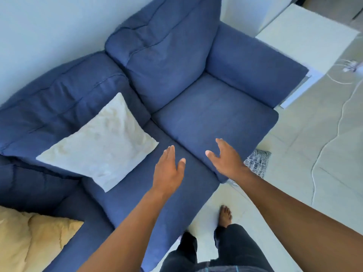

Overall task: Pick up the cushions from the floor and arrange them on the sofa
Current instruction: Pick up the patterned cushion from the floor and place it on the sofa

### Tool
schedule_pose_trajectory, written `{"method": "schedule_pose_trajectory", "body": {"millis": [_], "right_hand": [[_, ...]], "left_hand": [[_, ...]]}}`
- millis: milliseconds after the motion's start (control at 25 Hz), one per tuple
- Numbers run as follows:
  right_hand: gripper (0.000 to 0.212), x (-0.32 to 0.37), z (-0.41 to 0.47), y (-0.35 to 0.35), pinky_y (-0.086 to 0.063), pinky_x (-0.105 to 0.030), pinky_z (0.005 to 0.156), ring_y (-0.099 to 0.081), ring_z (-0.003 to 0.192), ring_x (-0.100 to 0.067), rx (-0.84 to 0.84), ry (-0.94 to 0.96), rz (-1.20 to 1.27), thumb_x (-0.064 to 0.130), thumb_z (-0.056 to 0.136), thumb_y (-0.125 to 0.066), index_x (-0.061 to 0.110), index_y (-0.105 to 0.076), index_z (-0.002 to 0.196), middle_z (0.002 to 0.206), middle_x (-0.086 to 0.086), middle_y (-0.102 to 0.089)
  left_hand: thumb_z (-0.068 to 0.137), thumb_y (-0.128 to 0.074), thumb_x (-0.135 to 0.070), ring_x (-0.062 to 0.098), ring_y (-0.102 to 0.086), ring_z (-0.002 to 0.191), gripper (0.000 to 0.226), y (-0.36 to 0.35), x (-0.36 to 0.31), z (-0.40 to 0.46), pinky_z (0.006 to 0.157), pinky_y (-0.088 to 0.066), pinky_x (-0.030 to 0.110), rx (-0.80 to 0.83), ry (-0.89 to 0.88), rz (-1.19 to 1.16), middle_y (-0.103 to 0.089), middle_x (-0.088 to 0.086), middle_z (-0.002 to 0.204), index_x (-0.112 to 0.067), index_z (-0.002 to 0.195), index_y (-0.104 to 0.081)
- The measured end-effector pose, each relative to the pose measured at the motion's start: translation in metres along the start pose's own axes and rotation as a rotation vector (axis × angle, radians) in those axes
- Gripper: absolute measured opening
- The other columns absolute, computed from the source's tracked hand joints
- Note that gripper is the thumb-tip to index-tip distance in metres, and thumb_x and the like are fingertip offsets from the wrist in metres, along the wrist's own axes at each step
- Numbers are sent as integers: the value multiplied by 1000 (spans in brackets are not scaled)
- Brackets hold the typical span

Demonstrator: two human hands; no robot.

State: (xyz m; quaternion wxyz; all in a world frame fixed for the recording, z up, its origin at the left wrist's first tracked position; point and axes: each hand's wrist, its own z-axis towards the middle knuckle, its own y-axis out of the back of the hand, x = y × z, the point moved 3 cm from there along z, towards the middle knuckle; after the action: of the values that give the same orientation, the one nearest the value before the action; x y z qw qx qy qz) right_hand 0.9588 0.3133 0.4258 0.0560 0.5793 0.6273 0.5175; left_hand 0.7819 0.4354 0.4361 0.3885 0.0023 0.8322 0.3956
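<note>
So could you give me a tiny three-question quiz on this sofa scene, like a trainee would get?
1. True or false: the white cushion leans against the blue sofa's backrest.
2. Where does the patterned grey cushion lie: A on the seat, B on the floor, C on the armrest?
3. What do the left hand and right hand hold?

Key: 1 true; 2 B; 3 nothing, both are open.

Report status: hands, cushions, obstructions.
Left hand and right hand open, empty, over the sofa. White cushion on left seat; patterned cushion on floor behind right wrist. No obstruction visible.
</note>
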Motion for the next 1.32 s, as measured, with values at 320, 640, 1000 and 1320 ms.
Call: {"method": "schedule_pose_trajectory", "body": {"millis": [320, 640, 1000, 1320], "right_hand": [[77, -181, -55, 117, -22, -50, 127, -11, 162, -29, -185, -171, 76, 47, 104, -54, 8, -24, 163, 175, -12, -17], [81, -335, -67, 177, -14, -49, 129, -3, 162, -28, -177, -382, 248, 51, 106, -47, 5, -15, 164, 175, -15, -7], [82, -395, 9, 162, -14, -38, 128, -15, 161, -27, -100, -526, 426, 52, 104, -50, 5, -19, 164, 174, -15, -16], [72, -504, 146, 75, -35, -37, 114, -45, 145, -36, -6, -637, 520, 47, 102, -59, 3, -39, 155, 160, -21, -45]], "left_hand": [[109, -47, -36, 25, -17, 162, 69, -143, -160, 17, 129, -21, 41, 214, -256, 263, -22, 11, 175, -7, 166, -22], [108, -46, -42, 24, -17, 162, 73, -264, -245, 21, 126, -25, 49, 415, -264, 431, -16, 8, 177, -15, 168, -16], [108, -51, -36, 30, -26, 159, 71, -344, -259, 115, 127, -25, 42, 580, -144, 466, -26, 13, 174, -8, 166, -22], [105, -52, -35, 40, -46, 146, 61, -475, -187, 215, 117, -38, 45, 567, 135, 526, -47, 20, 161, -10, 159, -39]]}}
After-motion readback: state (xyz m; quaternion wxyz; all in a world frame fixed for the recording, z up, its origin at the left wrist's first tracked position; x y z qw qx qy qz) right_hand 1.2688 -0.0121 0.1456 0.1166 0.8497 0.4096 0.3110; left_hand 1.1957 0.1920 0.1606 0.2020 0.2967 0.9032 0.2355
